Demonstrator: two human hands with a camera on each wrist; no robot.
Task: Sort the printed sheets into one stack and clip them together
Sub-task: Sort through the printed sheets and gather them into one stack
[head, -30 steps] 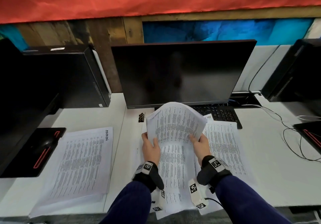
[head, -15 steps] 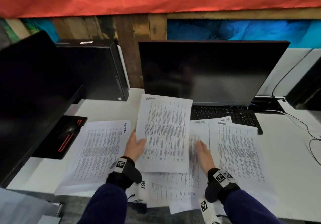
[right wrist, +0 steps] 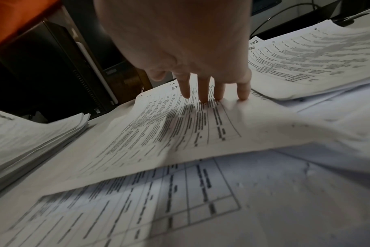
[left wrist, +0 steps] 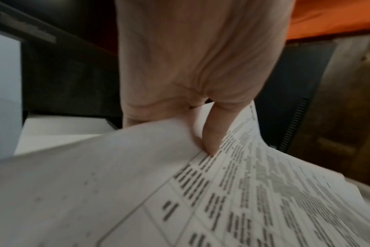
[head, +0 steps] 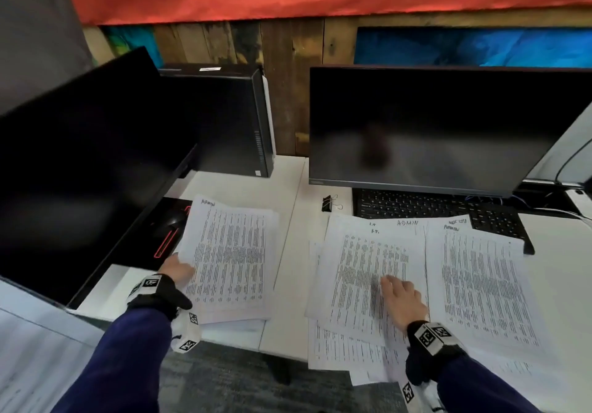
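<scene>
Printed sheets lie in three groups on the white desk (head: pixel 291 194). My left hand (head: pixel 177 270) pinches the left edge of a printed sheet (head: pixel 229 254) over the left stack (head: pixel 237 315); in the left wrist view the thumb (left wrist: pixel 211 133) lies on top of that sheet (left wrist: pixel 243 192). My right hand (head: pixel 400 297) rests with straight fingers on the middle pile (head: pixel 362 268); the fingertips (right wrist: pixel 203 98) press the top page (right wrist: pixel 158 127). A third pile (head: pixel 480 284) lies to the right. A black binder clip (head: pixel 327 203) stands behind the piles.
A dark monitor (head: pixel 432 124) and keyboard (head: pixel 432 207) stand behind the middle and right piles. Another monitor (head: pixel 80 156) and a black computer tower (head: pixel 230 117) fill the left. A mouse on a black pad (head: pixel 169 223) sits under the left sheet's corner. Cables (head: pixel 570 201) run at right.
The left hand carried the printed sheet leftwards from the middle onto the left stack. The right hand let go and now lies flat on the middle pile. The head view swung left.
</scene>
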